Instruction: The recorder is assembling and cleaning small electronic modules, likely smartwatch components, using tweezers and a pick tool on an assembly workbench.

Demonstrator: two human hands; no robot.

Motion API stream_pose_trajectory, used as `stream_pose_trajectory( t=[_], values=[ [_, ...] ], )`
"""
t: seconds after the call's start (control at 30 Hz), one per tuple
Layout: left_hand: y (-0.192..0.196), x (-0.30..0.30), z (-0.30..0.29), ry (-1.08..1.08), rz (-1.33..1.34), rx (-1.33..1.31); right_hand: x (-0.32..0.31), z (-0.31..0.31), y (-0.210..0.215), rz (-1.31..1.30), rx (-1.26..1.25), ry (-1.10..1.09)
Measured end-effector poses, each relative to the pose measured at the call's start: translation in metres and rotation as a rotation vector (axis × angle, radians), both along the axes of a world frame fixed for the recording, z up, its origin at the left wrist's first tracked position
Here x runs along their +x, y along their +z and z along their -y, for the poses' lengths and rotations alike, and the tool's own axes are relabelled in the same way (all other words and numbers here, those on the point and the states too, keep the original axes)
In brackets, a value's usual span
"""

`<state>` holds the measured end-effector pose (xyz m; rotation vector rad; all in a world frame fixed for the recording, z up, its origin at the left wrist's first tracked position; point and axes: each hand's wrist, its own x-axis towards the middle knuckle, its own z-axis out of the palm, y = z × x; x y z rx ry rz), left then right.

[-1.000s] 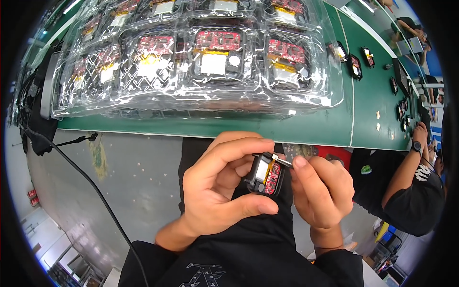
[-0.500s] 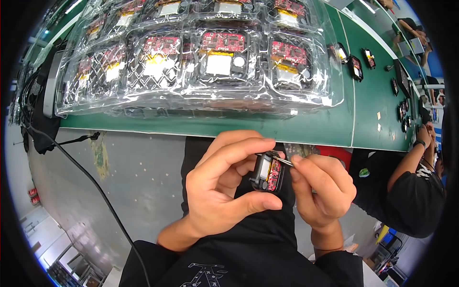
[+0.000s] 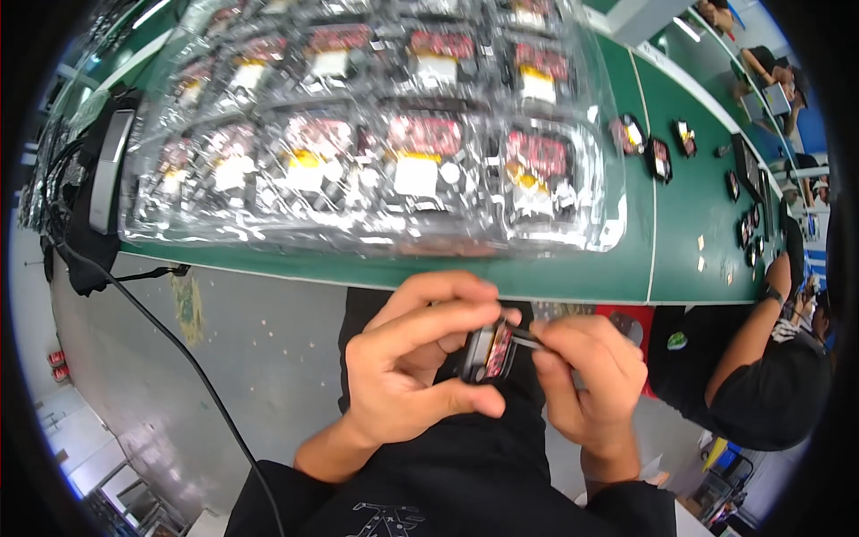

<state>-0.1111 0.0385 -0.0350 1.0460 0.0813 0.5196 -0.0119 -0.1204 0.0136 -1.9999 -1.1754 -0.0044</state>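
Green workbench [image 3: 573, 277] at twelve o'clock carries clear plastic trays [image 3: 376, 143] of red parts. Below, left hand [image 3: 407, 367] grips a small black device [image 3: 488, 351]; right hand [image 3: 586, 376] pinches a thin tool [image 3: 528, 338] against it.

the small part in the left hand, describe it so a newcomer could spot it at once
Below the near edge of the green table, over the person's lap, the left hand pinches a small dark module while the right hand works at it. Unlike the ones in the clear tray, it is off the table.
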Motion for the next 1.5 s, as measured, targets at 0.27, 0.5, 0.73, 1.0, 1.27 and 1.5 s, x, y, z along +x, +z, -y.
stream_pose_trajectory(
  t=[0.27, 0.5, 0.73, 1.0, 1.27, 1.5],
  values=[
    [-0.002, -0.010, -0.003, 0.048, 0.291, 0.159, -0.029, 0.011, -0.003, -1.399, 0.366, 0.230],
    [0.001, -0.006, 0.003, 0.155, 0.375, 0.249, -0.030, -0.007, 0.018, -1.430, 0.365, 0.179],
    [0.002, -0.005, -0.005, 0.140, 0.360, 0.222, -0.025, -0.014, 0.023, -1.431, 0.353, 0.118],
    [0.001, -0.011, -0.008, 0.115, 0.309, 0.276, -0.025, -0.021, 0.019, -1.413, 0.335, 0.083],
    [-0.003, -0.011, -0.009, 0.089, 0.197, 0.304, -0.026, -0.025, 0.011, -1.202, 0.321, 0.032],
    [-0.004, -0.009, -0.008, 0.109, 0.282, 0.166, -0.028, -0.016, 0.013, -1.347, 0.315, 0.147]
  ],
)
